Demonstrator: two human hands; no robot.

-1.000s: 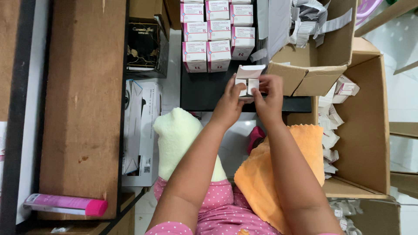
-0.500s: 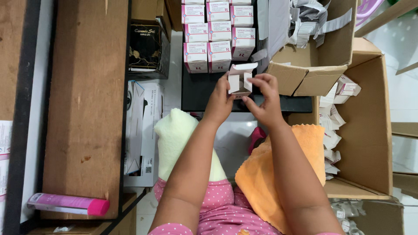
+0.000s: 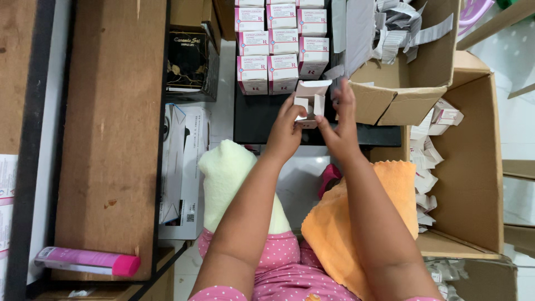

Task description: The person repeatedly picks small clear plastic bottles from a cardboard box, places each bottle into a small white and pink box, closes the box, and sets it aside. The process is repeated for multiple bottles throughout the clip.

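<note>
White cardboard carton with open flaps [image 3: 310, 103] sits pinched between your left hand [image 3: 285, 134] and right hand [image 3: 341, 125], upright, just short of the pink-and-white boxed rows [image 3: 281, 47] beyond your fingertips

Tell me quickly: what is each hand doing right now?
Left hand: closed on the small white carton, gripping its left side.
Right hand: fingers on the same carton's right side, holding it above the black tray.

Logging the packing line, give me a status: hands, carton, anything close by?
Left hand and right hand both grip small white carton, top flaps open. Stacked cartons just beyond it. Cardboard box beside right hand.
</note>
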